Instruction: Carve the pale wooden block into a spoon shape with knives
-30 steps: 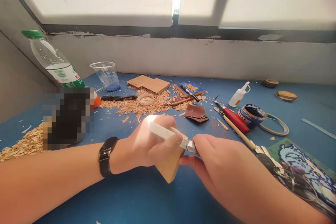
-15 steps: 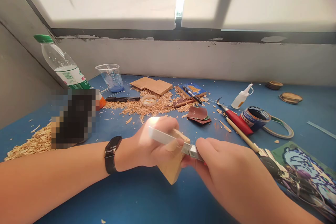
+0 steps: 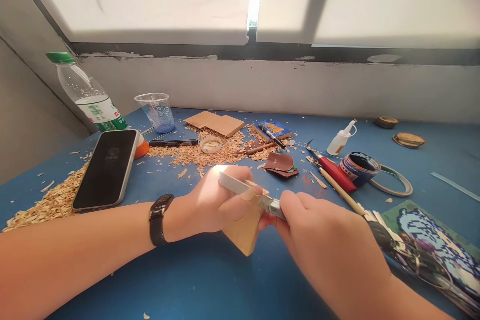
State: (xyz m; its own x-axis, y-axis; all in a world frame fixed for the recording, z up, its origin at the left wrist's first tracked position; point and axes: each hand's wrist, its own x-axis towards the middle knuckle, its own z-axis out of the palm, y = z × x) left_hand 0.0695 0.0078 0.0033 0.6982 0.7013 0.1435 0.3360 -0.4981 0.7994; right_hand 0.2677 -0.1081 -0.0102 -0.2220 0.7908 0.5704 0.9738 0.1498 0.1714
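My left hand (image 3: 225, 197), with a dark watch on its wrist, is closed round a pale piece of wood (image 3: 243, 237). The wood's lower corner sticks out below the fingers, and its upper part is mostly covered. In my right hand (image 3: 318, 230) is a utility knife (image 3: 275, 207), its handle largely hidden by the fingers. The long blade points left and lies across the top of the wood, over the left hand's fingers. My left thumb is close against the blade; whether it touches I cannot tell.
A phone (image 3: 107, 170) leans by wood shavings (image 3: 45, 200) on the left, near a bottle (image 3: 88, 92) and a plastic cup (image 3: 157, 112). Sandpaper (image 3: 279, 164), a red-handled hook knife (image 3: 335, 172), a tin (image 3: 358, 167), a glue bottle (image 3: 340, 141) and keys (image 3: 405, 247) lie beyond and right.
The knife blade has shifted slightly right and up along the wood, and my left thumb has moved up beside it. Both hands keep their hold. The whole view has shifted slightly.
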